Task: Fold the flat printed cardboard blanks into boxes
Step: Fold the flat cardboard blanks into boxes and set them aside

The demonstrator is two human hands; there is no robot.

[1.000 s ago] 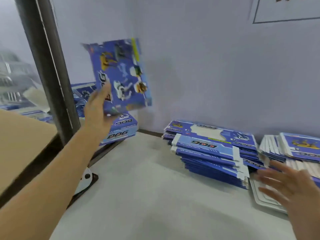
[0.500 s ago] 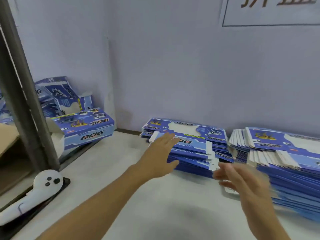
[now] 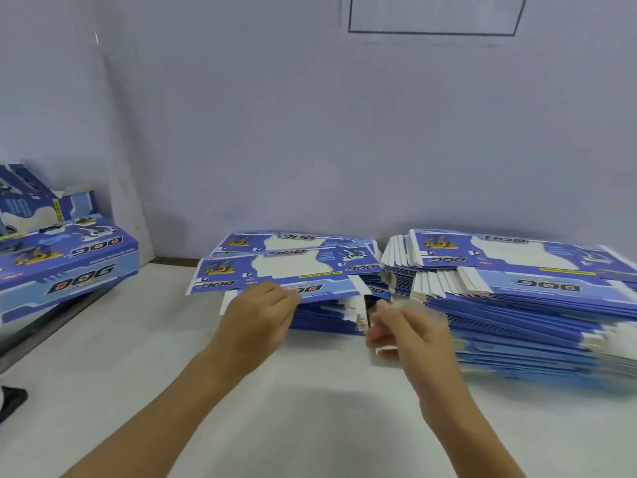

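The top flat blue printed cardboard blank, marked "DOG" with a white unprinted patch in its middle, lies on the near stack of blue cardboard blanks at the middle of the pale grey table. Its near edge is lifted a little off the sheets below. The left hand holds that near edge, fingers curled over the top of the blank; whether the thumb is beneath cannot be seen.

The right hand is blurred, just right of the left one and near the stack's right corner. Its fingers are spread and loosely bent, and it holds nothing that can be made out.

To the right, touching or just beside the first stack, stands a taller stack of blue and white blanks, fanned at its far left edge. At the far left sits a folded blue "DOG" box, closed, with more folded blue boxes behind it; their contents are hidden. A framed white notice hangs on the lilac wall above.
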